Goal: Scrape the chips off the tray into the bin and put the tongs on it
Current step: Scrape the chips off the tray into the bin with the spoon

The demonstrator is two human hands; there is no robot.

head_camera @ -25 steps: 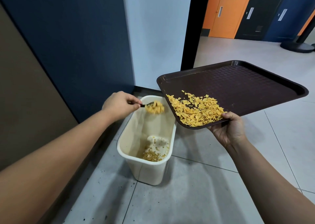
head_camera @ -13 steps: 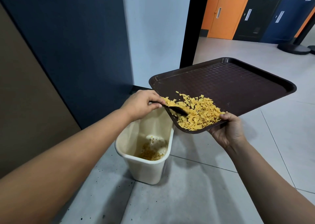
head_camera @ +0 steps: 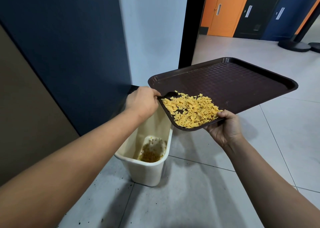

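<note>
Tongs [head_camera: 170,94] shifted to chips' [head_camera: 190,110] far-left edge; left hand [head_camera: 142,103] pinches handle, mostly hidden. Right hand [head_camera: 225,127] clamps tray [head_camera: 225,82] rim over bin [head_camera: 149,172].

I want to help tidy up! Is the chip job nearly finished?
Partly. Some crumbs already lie in the cream plastic bin. The left hand holds black tongs against the yellow chip pile; the right hand tilts the brown plastic tray. Most chips remain, and the tongs still need setting down.
</note>
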